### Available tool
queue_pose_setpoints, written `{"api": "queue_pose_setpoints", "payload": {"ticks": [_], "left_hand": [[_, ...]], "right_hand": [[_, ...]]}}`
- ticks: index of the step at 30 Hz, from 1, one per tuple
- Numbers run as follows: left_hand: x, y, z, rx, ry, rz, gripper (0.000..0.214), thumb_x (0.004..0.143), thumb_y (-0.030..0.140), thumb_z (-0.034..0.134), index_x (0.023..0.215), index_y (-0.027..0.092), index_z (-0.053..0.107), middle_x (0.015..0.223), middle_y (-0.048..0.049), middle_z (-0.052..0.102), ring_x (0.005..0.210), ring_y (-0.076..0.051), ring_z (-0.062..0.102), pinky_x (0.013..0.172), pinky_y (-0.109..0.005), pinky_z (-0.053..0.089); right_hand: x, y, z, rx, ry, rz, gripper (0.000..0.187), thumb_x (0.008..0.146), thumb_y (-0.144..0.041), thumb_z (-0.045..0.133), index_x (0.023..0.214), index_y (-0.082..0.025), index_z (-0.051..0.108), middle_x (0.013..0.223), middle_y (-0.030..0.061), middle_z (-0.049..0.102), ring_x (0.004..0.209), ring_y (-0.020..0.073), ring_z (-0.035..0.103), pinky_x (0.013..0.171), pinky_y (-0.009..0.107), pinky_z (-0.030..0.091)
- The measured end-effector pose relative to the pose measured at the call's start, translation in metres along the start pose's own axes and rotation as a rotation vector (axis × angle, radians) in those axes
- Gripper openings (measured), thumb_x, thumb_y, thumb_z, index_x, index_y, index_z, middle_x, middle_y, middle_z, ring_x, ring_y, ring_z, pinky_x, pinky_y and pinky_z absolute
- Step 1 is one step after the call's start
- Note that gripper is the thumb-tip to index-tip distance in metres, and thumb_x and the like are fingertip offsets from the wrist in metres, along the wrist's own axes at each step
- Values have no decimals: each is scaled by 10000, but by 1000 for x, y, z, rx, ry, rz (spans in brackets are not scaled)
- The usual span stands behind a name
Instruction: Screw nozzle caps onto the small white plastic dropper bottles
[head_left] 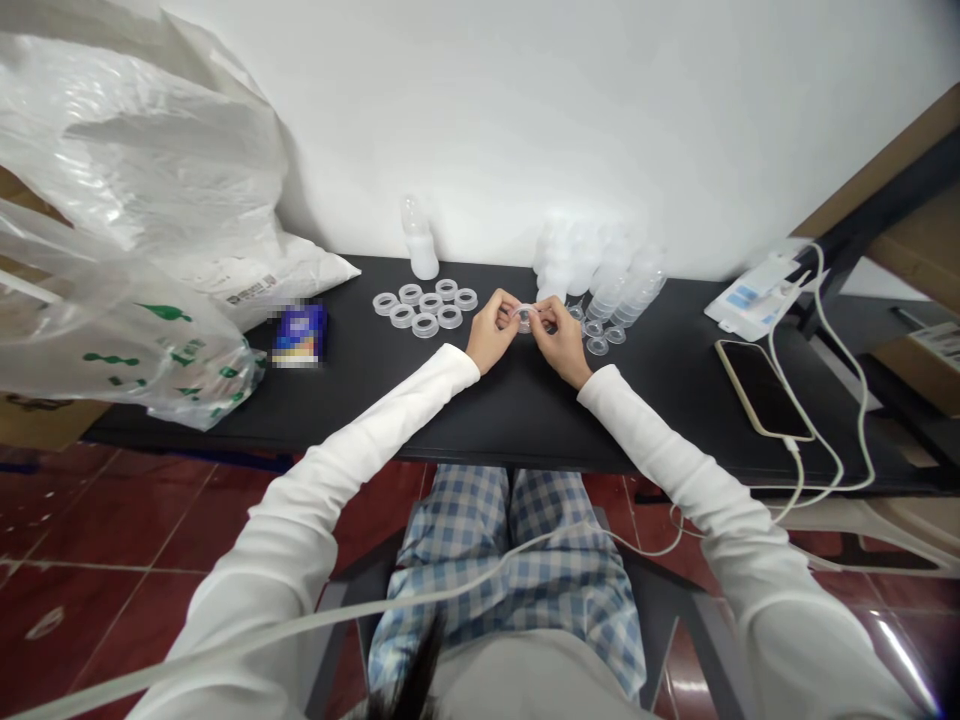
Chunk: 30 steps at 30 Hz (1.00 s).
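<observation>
Both hands meet over the middle of the black table (517,410). My left hand (492,332) and my right hand (559,340) pinch one small clear plastic ring part (524,317) between their fingertips. Just left of the hands lie several translucent plastic rings (424,304) in a loose cluster. An upright clear bottle (420,240) stands behind them by the wall. To the right of the hands, stacked clear plastic pieces (604,270) and a few loose small ones (600,338) cover the table.
Large plastic bags (127,230) fill the table's left end, a blue packet (300,335) beside them. A phone (761,388) on a white cable (825,420) and a white pack (750,295) lie at the right. A shelf frame stands further right.
</observation>
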<state>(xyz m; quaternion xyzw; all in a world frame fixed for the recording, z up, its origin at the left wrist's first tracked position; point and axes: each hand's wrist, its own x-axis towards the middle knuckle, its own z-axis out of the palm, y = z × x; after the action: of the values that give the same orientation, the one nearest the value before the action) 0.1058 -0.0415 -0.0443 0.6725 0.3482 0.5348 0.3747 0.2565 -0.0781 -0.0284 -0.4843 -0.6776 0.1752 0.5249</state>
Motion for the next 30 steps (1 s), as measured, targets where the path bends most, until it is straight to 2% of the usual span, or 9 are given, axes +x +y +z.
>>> {"api": "queue_pose_setpoints", "payload": {"ticks": [3, 6, 9, 12, 19, 24, 30], "left_hand": [[-1, 4, -2, -16, -38, 1, 252, 908, 422, 703, 955, 201, 591, 857, 1, 644, 662, -79, 581, 609, -207, 506], [-1, 7, -5, 13, -83, 54, 295, 935, 490, 660, 957, 207, 580, 801, 11, 618, 642, -88, 566, 610, -219, 498], [-1, 8, -9, 71, -85, 117, 342, 923, 538, 671, 906, 211, 571, 766, 17, 587, 648, -94, 529, 620, -227, 479], [-1, 6, -10, 91, -75, 125, 363, 916, 551, 680, 856, 210, 569, 729, 19, 557, 630, -99, 497, 612, -238, 474], [-1, 11, -8, 108, -64, 140, 321, 926, 494, 685, 835, 213, 558, 722, 19, 559, 635, -105, 497, 612, -239, 465], [-3, 8, -7, 101, -74, 137, 264, 930, 433, 678, 919, 209, 539, 814, 11, 592, 675, -93, 537, 637, -223, 490], [-2, -3, -5, -9, -122, 122, 292, 872, 344, 725, 1052, 215, 534, 985, -29, 616, 833, -110, 612, 727, -225, 551]], "right_hand": [[0, 1, -2, -4, 15, 17, 435, 941, -676, 541, 889, -245, 560, 662, -18, 602, 625, 161, 577, 653, 321, 506], [-1, 3, -4, 21, -20, 24, 478, 940, -721, 509, 924, -247, 571, 710, -1, 623, 661, 173, 603, 673, 334, 526], [-2, 4, -3, 49, -74, 11, 519, 933, -760, 479, 961, -250, 572, 774, 23, 656, 712, 191, 636, 697, 353, 542], [-3, 4, -3, 53, -103, -10, 522, 924, -772, 477, 925, -254, 547, 751, 15, 641, 699, 186, 625, 694, 351, 531], [-2, 1, -3, 11, -77, -35, 483, 946, -735, 472, 877, -259, 523, 713, -4, 593, 652, 170, 563, 666, 346, 496], [-2, 3, -3, 41, -87, -23, 490, 942, -739, 476, 924, -253, 531, 725, 0, 613, 664, 174, 593, 672, 350, 512], [-1, 9, -6, 125, -139, -15, 515, 924, -746, 504, 1079, -257, 555, 984, 75, 730, 889, 234, 710, 836, 424, 592]]}}
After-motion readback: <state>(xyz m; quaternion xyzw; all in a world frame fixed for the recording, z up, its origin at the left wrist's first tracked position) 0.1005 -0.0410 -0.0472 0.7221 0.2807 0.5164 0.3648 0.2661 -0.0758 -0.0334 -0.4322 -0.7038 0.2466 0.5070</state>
